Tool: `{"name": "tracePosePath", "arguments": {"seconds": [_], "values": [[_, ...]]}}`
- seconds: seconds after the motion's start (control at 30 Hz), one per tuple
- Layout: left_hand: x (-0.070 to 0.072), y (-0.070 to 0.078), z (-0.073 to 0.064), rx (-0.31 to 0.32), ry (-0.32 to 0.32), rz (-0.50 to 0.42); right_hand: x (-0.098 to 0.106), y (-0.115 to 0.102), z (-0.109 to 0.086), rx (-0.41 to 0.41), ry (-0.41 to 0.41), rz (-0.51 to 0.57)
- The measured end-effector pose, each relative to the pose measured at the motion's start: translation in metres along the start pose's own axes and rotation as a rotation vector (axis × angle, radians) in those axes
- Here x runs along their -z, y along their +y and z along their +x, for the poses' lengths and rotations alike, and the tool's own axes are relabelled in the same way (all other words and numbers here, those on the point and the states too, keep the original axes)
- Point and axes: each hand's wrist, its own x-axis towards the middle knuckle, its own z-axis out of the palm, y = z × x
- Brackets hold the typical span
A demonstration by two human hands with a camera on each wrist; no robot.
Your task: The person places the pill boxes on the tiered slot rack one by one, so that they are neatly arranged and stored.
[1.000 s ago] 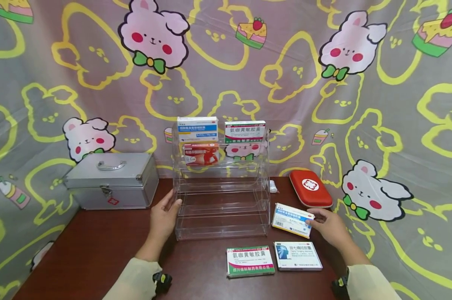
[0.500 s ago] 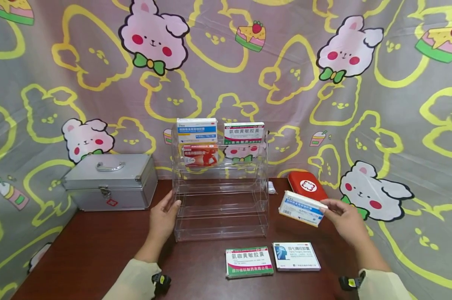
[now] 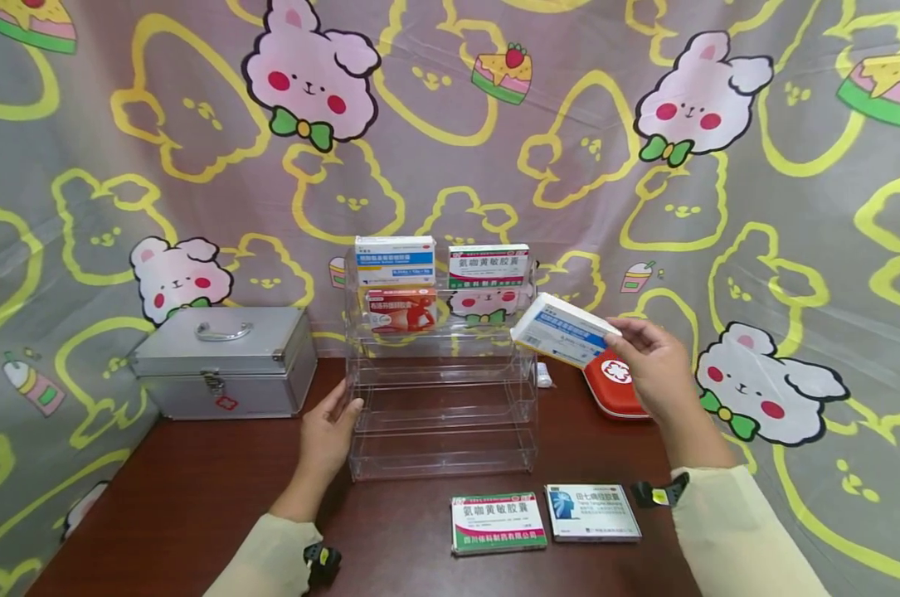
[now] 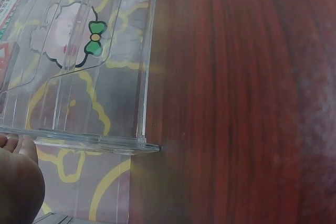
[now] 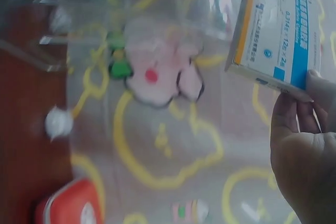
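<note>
My right hand (image 3: 654, 365) pinches the right end of a white-and-blue medicine box (image 3: 565, 332), held tilted in the air by the upper right side of a clear stepped display rack (image 3: 442, 419). The right wrist view shows the thumb on the box's face and fingers behind it. At the rack's left side, my left hand (image 3: 330, 431) grips the side panel, thumb toward the front. On the rack's top tier stand another white-and-blue box (image 3: 395, 261) and a green-and-pink box (image 3: 488, 265). A red medicine box (image 3: 401, 310) stands one tier lower, on the left.
A second green-and-pink box (image 3: 498, 524) and a white box with a blue head picture (image 3: 593, 512) lie before the rack. The silver case (image 3: 221, 365) is at left. A red first-aid pouch (image 3: 617, 390) and small white item (image 3: 543, 375) lie at right.
My right hand has lifted the white-and-blue medicine box from near the table, first slightly right, then up and left toward the rack's upper right. The left hand stays at the rack's side.
</note>
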Motion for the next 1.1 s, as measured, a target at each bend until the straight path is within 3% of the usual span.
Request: {"name": "tracePosePath", "arguments": {"seconds": [0.27,0.43,0.77,0.93,1.1], "values": [[0.001,-0.001,-0.001,-0.003,0.007,0.029,-0.063,-0.019,0.039,0.055,0.004,-0.015],[0.002,-0.004,-0.001,-0.002,0.006,-0.006,-0.088,-0.025,0.058,0.071,0.002,-0.065],[0.000,-0.001,0.000,-0.008,-0.004,-0.007,-0.104,-0.023,0.084,0.069,-0.013,-0.050],[0.000,0.000,0.002,-0.013,-0.013,-0.034,-0.105,-0.014,0.086,0.067,-0.056,-0.179],[0.001,-0.001,0.001,-0.029,-0.011,-0.030,-0.109,-0.010,0.083,0.141,-0.104,-0.347]]}}
